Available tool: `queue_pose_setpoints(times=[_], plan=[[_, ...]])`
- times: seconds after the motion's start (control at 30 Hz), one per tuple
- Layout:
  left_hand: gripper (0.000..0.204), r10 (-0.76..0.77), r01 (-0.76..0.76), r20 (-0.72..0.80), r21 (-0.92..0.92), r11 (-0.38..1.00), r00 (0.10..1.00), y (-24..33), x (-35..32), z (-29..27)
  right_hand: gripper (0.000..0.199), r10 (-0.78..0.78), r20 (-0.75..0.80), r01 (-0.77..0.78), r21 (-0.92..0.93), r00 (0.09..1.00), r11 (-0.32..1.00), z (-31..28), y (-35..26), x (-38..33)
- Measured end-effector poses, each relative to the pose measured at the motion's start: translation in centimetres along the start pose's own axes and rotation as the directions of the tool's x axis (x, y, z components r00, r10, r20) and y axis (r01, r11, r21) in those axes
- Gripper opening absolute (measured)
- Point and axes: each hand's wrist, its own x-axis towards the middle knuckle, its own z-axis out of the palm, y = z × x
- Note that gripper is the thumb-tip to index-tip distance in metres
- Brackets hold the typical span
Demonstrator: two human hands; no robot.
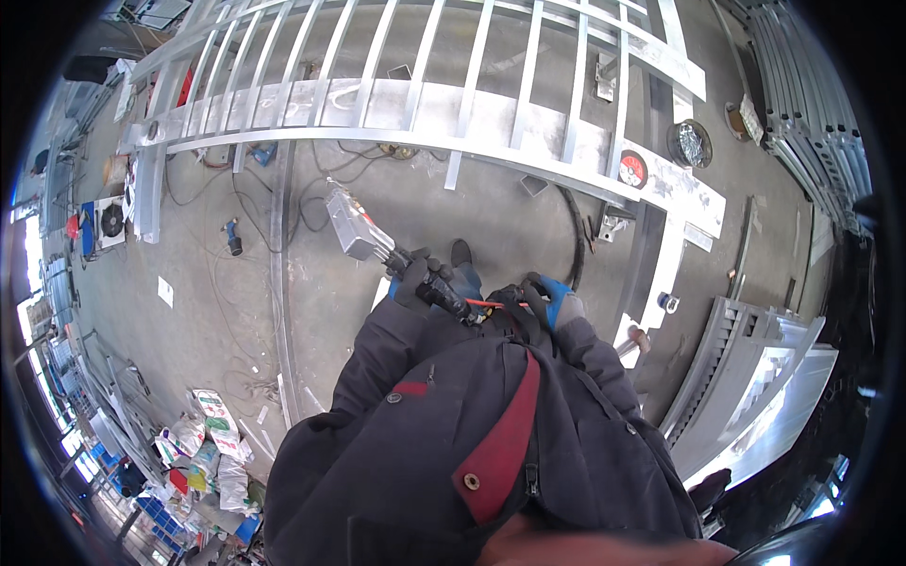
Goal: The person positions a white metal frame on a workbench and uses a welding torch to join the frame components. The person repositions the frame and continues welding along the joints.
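My left hand [415, 275], in a dark glove, is wrapped round the black grip of a hand tool with a silver boxy head [351, 228]. The tool points up and left, away from my body. What looks like a red cord [495, 303] runs from behind the tool's black rear end toward my right hand. My right hand [551, 294], in a blue and dark glove, is at my waist with its fingers bent against something black. What it holds there is partly hidden and I cannot make it out.
A silver barred metal frame [387, 134] lies across supports ahead. A blue and black power tool [233, 237] and loose cables lie on the floor at left. Bags and litter [212, 453] are piled lower left. Metal panels [746, 377] and stacked profiles [816, 113] stand at right.
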Motion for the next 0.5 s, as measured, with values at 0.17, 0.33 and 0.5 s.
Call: queue_pose_setpoints(times=[0.17,0.33,0.5], plan=[[0.036,-0.002,0.000,0.078,0.028,1.000,0.997,1.0,0.0,-0.3,0.048,0.005,0.027,-0.004,-0.028,1.000,1.000,0.3,-1.9,0.7],[0.036,-0.001,-0.005,0.090,0.073,0.997,0.996,1.0,0.2,0.0,0.051,0.028,0.031,-0.025,-0.070,0.999,0.997,0.3,-2.9,0.6],[0.033,-0.029,0.026,0.054,0.044,0.999,0.998,1.1,0.6,0.5,0.049,0.018,0.008,-0.017,-0.046,1.000,0.999,0.1,-3.0,-0.3]])
